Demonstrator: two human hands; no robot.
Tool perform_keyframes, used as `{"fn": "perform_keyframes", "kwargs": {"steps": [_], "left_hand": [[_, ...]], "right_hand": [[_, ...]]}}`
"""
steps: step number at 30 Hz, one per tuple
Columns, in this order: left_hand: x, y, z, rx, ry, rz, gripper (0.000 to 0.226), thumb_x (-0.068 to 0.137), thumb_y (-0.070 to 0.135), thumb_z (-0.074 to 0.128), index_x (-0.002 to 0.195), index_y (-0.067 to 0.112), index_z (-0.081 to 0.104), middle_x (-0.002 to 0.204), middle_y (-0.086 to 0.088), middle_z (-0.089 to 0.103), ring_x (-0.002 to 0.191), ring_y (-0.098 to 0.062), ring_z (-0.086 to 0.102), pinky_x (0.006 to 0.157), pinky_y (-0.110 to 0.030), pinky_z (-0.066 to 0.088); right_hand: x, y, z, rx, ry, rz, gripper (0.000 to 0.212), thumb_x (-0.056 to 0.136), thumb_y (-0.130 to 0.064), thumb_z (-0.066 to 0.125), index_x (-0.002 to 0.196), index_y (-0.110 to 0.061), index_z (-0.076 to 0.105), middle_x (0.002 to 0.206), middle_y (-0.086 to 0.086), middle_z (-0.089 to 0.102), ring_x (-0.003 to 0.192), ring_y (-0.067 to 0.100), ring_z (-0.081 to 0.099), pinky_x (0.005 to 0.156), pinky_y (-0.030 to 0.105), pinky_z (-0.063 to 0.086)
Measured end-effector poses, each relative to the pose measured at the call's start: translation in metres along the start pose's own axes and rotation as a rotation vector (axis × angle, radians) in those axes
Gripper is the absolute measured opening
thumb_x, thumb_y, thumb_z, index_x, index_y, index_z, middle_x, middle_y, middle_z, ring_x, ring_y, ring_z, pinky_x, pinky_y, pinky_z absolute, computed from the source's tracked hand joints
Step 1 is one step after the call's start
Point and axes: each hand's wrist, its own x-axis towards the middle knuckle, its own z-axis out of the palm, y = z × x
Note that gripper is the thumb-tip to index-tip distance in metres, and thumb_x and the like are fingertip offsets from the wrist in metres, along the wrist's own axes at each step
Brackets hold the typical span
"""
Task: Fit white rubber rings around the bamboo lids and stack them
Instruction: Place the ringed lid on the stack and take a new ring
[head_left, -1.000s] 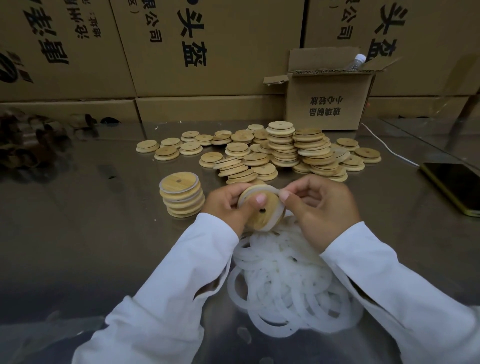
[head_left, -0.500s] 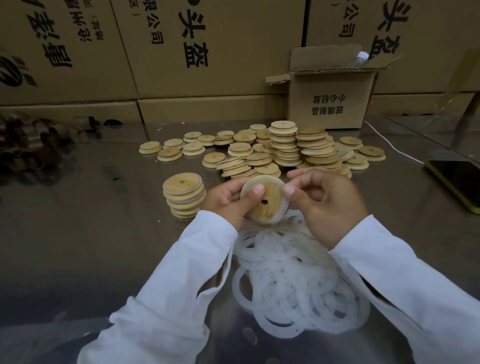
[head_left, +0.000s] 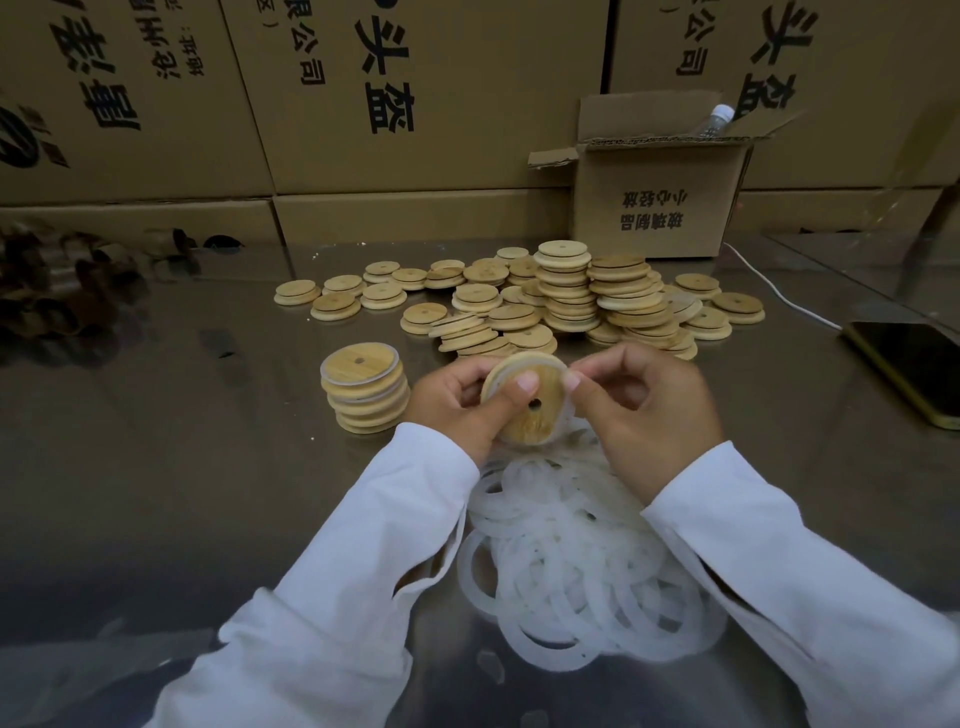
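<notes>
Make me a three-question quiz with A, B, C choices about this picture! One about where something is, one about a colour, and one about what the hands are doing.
1. Where on the table does the phone lie?
A) far right B) far left C) middle

2. What colour are the loose rubber rings?
A) black B) white C) red

3. What are the left hand and right hand doing?
A) lying flat B) pointing at the ceiling C) holding one bamboo lid together

Answers:
1 A, the phone sits at the table's right edge.
2 B, the whole pile looks white.
3 C, both hands grip the lid's rim, with their thumbs on its face.
</notes>
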Motion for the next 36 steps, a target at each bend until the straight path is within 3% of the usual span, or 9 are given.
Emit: {"fn": "perform_keyframes", "kwargs": {"steps": [5,7,13,17,21,27,30,32,36], "left_hand": [[0.0018,-0.0014,0.0015,-0.073,0.056,-0.053,0.006,0.080,0.013,0.065,0.085,0.012,0.067,0.074,-0.006,0.070,0.073,-0.024,0.066,0.066,-0.038,0.058],[0.0031,-0.0003,0.0008,-0.120,0.064,-0.078,0.006,0.081,0.012,0.063,0.086,0.011,0.066,0.073,-0.006,0.069,0.072,-0.024,0.066,0.062,-0.035,0.058],[0.0037,0.0010,0.0006,-0.120,0.048,-0.122,0.012,0.083,0.006,0.060,0.093,0.007,0.066,0.087,-0.016,0.068,0.088,-0.033,0.064,0.084,-0.046,0.053],[0.0040,-0.0012,0.0009,-0.114,0.030,-0.112,0.007,0.082,0.004,0.061,0.087,0.008,0.066,0.077,-0.011,0.070,0.078,-0.028,0.067,0.075,-0.043,0.057],[0.0034,-0.0015,0.0027,-0.153,0.004,-0.121,0.007,0.082,0.001,0.061,0.079,0.007,0.062,0.060,-0.001,0.069,0.059,-0.014,0.067,0.057,-0.033,0.059],[0.0028,-0.0031,0.0037,-0.132,-0.043,-0.150,0.007,0.079,0.004,0.064,0.074,0.008,0.062,0.063,-0.005,0.069,0.062,-0.018,0.066,0.064,-0.037,0.058],[0.0024,-0.0037,0.0028,-0.125,-0.053,-0.145,0.006,0.079,0.004,0.064,0.075,0.009,0.063,0.066,-0.006,0.069,0.064,-0.020,0.067,0.064,-0.038,0.058],[0.0032,-0.0041,0.0018,-0.123,-0.054,-0.142,0.007,0.080,0.002,0.063,0.076,0.009,0.062,0.066,-0.005,0.069,0.065,-0.021,0.066,0.063,-0.037,0.058],[0.0050,-0.0025,-0.0007,-0.108,-0.069,-0.122,0.006,0.081,0.002,0.060,0.082,0.008,0.062,0.067,-0.004,0.069,0.064,-0.018,0.067,0.058,-0.033,0.059]], "right_hand": [[-0.0073,0.0046,0.0078,-0.034,0.063,-0.019,0.009,0.070,-0.038,0.068,0.071,-0.033,0.061,0.074,-0.021,0.066,0.075,-0.001,0.064,0.070,0.031,0.055],[-0.0066,0.0059,0.0084,-0.059,0.078,-0.017,0.008,0.070,-0.035,0.069,0.069,-0.031,0.062,0.071,-0.021,0.066,0.070,-0.002,0.064,0.067,0.027,0.055],[-0.0039,0.0085,0.0061,-0.077,0.109,-0.045,0.013,0.075,-0.022,0.071,0.064,-0.025,0.064,0.065,-0.016,0.066,0.060,0.003,0.063,0.061,0.017,0.050],[-0.0052,0.0074,0.0061,-0.118,0.111,-0.098,0.012,0.076,-0.024,0.070,0.069,-0.031,0.063,0.072,-0.024,0.065,0.063,-0.003,0.062,0.060,0.007,0.047],[-0.0070,0.0054,0.0046,-0.224,0.114,-0.166,0.005,0.077,-0.036,0.064,0.076,-0.032,0.066,0.070,-0.025,0.065,0.066,-0.003,0.062,0.065,0.022,0.054],[-0.0072,0.0063,0.0035,-0.350,0.127,-0.223,0.009,0.083,-0.031,0.061,0.075,-0.029,0.058,0.067,-0.014,0.063,0.067,0.013,0.063,0.064,0.037,0.054],[-0.0046,0.0074,0.0027,-0.364,0.106,-0.174,0.019,0.084,-0.028,0.060,0.069,-0.033,0.049,0.063,-0.017,0.058,0.063,0.004,0.059,0.062,0.024,0.049],[-0.0029,0.0070,0.0028,-0.310,0.103,-0.119,0.024,0.083,-0.024,0.062,0.065,-0.034,0.049,0.060,-0.019,0.056,0.061,-0.004,0.056,0.055,0.005,0.039],[-0.0015,0.0065,0.0036,-0.188,0.121,-0.060,0.025,0.082,-0.019,0.065,0.064,-0.032,0.054,0.063,-0.016,0.059,0.061,-0.003,0.057,0.056,0.002,0.041]]}}
